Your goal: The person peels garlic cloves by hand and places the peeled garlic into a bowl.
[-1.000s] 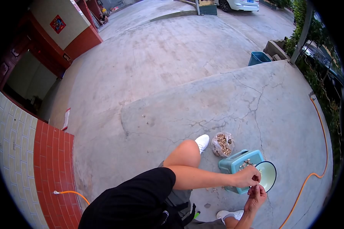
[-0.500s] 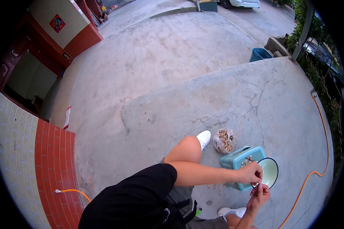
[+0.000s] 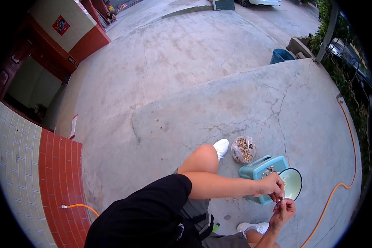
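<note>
My left hand reaches across the light blue plastic stool, its fingertips pinched. My right hand is just below, thumb and fingers closed, meeting the left fingertips. Between them is a small pale piece, too small to name. Right behind the hands a pale bowl with a dark rim holds some light pieces; whether it rests wholly on the stool I cannot tell. Small brownish pieces lie on the stool top, partly hidden by my left hand. A clear plastic bag full of similar brownish pieces stands beside the stool.
Cracked concrete surrounds me. An orange hose or cord curves along the right. A blue bin stands farther off, near a parked white car. My white shoes flank the stool. A red brick wall rises at left.
Both hands stay together over the stool with their fingertips pinched. My right hand has shifted slightly right and its fingers have turned a little; the view has moved slightly.
</note>
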{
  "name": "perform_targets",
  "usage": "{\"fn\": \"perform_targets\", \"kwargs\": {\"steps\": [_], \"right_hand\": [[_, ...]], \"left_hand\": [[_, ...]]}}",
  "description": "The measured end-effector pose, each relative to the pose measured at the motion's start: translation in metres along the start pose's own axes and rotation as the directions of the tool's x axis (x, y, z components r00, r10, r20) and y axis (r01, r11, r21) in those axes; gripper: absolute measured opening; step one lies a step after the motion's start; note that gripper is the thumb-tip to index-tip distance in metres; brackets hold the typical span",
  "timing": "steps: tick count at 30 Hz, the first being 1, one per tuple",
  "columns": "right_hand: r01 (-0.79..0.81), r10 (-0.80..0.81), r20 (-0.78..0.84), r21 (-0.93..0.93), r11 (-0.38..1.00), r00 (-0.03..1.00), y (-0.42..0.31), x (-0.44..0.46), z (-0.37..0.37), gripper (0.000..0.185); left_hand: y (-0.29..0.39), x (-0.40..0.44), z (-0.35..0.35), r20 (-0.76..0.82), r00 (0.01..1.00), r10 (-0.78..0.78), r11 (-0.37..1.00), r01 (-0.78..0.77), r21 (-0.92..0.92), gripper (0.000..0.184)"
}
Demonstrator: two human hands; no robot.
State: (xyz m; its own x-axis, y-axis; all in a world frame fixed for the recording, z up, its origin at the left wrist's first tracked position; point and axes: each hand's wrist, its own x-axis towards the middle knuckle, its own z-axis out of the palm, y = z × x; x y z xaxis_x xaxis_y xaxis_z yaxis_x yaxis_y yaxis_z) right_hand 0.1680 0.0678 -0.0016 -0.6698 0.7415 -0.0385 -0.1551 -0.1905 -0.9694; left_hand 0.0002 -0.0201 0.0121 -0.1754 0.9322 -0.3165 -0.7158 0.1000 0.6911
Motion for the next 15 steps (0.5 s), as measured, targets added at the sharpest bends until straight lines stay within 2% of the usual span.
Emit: {"fn": "perform_targets", "kwargs": {"steps": [7,15], "right_hand": [[0.017,-0.017,0.004,-0.020,1.000,1.000,-0.0030,-0.0011,-0.0022,0.015],[0.033,-0.033,-0.001,0.002,0.999,0.999,-0.0016,-0.0010,-0.0014,0.015]], "left_hand": [[0.0050,-0.0041,0.0029,0.045,0.993,-0.106,0.986,0.111,-0.121,0.004],[0.0067,-0.0057,0.0036,0.115,0.988,-0.100,0.984,0.115,-0.137,0.006]]}}
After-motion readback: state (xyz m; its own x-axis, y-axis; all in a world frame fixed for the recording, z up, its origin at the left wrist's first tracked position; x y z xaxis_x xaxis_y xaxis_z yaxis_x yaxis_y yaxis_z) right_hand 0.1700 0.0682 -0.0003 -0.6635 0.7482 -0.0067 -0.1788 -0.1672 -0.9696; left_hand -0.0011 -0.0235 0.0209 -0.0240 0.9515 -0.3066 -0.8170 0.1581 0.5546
